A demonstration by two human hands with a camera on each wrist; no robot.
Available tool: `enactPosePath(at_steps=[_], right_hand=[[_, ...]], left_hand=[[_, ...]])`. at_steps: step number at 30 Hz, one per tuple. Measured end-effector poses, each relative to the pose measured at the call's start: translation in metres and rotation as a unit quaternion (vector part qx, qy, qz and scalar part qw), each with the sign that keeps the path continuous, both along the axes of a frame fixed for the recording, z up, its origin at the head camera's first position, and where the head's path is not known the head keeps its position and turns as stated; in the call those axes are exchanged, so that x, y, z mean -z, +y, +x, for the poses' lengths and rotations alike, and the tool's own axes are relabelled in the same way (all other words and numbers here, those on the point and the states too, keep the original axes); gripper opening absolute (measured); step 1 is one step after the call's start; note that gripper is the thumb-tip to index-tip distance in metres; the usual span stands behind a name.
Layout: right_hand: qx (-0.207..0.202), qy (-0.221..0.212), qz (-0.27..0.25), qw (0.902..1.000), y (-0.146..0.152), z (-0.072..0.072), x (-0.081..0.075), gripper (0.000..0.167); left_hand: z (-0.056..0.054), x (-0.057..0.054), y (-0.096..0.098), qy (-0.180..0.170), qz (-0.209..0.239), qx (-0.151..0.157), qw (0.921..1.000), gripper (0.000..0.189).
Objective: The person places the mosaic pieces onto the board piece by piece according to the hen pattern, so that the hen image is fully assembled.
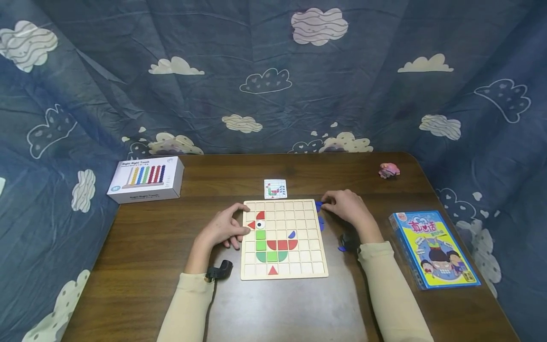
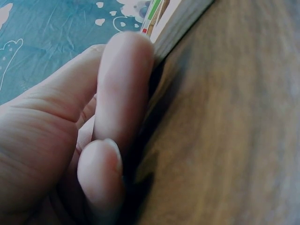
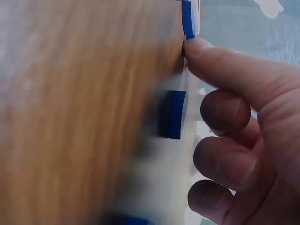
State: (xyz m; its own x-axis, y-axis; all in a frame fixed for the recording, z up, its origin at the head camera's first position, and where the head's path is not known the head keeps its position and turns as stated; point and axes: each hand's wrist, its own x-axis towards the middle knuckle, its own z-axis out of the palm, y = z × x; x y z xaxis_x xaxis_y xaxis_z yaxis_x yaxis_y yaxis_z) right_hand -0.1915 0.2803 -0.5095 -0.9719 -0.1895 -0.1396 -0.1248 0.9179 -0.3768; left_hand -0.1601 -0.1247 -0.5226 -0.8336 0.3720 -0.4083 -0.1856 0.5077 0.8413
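Note:
A wooden grid board lies in the middle of the table. Red, green and blue pieces form a bird shape on it, with a white eye piece near the top. My left hand rests against the board's left edge, index fingertip near the upper corner and thumb lower down. Beyond the upper right corner, my right hand pinches a small blue piece between thumb and index finger; the other fingers are bent. A second blue piece lies beside the board, below that hand.
Behind the board lies a pattern card with a coloured bird. A white box stands at the back left. To the right are a yellow and blue box and a pink figurine. Another blue piece shows near the right wrist.

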Motion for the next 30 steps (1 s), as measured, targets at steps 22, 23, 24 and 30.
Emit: enactPosePath(at_steps=[22, 23, 24, 30], right_hand=[[0.008, -0.010, 0.013, 0.9998, 0.006, 0.012, -0.002, 0.018], [0.015, -0.009, 0.020, 0.9996, 0.005, 0.015, -0.003, 0.020], [0.021, -0.007, 0.028, 0.9994, 0.004, 0.018, -0.003, 0.022], [0.051, 0.023, 0.015, 0.9983, 0.009, 0.032, -0.003, 0.029]], left_hand=[[0.000, -0.001, 0.001, 0.006, -0.007, 0.002, 1.0000, 0.064], [0.000, -0.001, 0.001, 0.006, -0.006, 0.002, 1.0000, 0.064], [0.000, -0.001, 0.001, 0.005, -0.004, 0.002, 1.0000, 0.064], [0.001, -0.002, 0.002, 0.003, -0.002, 0.000, 1.0000, 0.063]])
